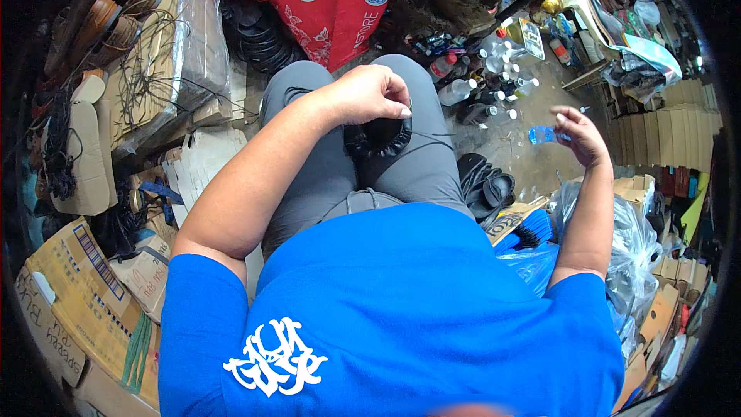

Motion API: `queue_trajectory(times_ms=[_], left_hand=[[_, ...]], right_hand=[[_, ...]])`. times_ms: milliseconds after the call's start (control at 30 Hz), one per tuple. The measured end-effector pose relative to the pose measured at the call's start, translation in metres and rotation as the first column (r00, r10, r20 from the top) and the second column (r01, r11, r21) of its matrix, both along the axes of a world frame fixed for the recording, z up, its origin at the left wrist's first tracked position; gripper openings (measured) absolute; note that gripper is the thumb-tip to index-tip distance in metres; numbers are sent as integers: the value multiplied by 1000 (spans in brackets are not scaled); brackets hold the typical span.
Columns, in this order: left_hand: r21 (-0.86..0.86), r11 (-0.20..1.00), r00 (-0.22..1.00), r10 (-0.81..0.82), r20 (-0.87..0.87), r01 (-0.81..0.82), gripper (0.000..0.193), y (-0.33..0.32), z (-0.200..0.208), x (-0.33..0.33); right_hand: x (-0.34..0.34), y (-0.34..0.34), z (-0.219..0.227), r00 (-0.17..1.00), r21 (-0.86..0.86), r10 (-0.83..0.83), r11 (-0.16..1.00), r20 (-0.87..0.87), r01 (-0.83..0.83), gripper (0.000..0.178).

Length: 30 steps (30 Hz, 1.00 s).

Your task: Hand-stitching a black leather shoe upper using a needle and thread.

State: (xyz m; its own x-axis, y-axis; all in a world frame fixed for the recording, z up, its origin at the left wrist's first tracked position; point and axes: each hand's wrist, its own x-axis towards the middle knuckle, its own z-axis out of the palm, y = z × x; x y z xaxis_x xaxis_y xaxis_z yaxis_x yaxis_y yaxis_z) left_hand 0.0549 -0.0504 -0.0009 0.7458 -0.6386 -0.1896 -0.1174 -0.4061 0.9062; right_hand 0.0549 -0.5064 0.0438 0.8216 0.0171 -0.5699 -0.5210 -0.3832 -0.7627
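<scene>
A black shoe upper point(386, 150) with a puckered, gathered edge rests on my lap between my thighs. My left hand point(372, 96) is closed on its far edge, thumb and fingers curled together. From the upper a thin dark thread point(434, 136) runs to the right across my thigh. Well out to the right, my right hand point(580, 136) is raised off the lap with its fingers curled. Whatever it pinches is too small to make out. A blue-tinted clear bottle point(543, 135) shows beside and partly behind its fingers.
Several plastic bottles point(457, 92) stand on the floor ahead right. Black shoe pieces point(486, 185) lie by my right thigh, and a red bag point(328, 11) sits ahead. Cardboard boxes point(85, 301) are at left, clear plastic bags point(629, 247) at right, shoe lasts point(96, 23) far left.
</scene>
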Motion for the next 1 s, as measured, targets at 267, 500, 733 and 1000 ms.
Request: queue_trajectory(times_ms=[267,500,733,1000], left_hand=[[-7,1000,992,-18,-123,17,18,-5,-6,1],[-102,995,985,-3,-175,-15,16,-14,-10,1],[-147,988,969,10,-248,-48,16,-7,-14,4],[-144,988,953,-88,-288,48,24,-1,-6,7]], right_hand=[[-10,206,0,629,-338,717,697,300,-633,34],[-17,234,-1,355,-433,906,422,230,-797,26],[-39,203,25,731,-35,563,800,385,-598,24],[-41,223,10,517,-466,754,657,404,-593,21]])
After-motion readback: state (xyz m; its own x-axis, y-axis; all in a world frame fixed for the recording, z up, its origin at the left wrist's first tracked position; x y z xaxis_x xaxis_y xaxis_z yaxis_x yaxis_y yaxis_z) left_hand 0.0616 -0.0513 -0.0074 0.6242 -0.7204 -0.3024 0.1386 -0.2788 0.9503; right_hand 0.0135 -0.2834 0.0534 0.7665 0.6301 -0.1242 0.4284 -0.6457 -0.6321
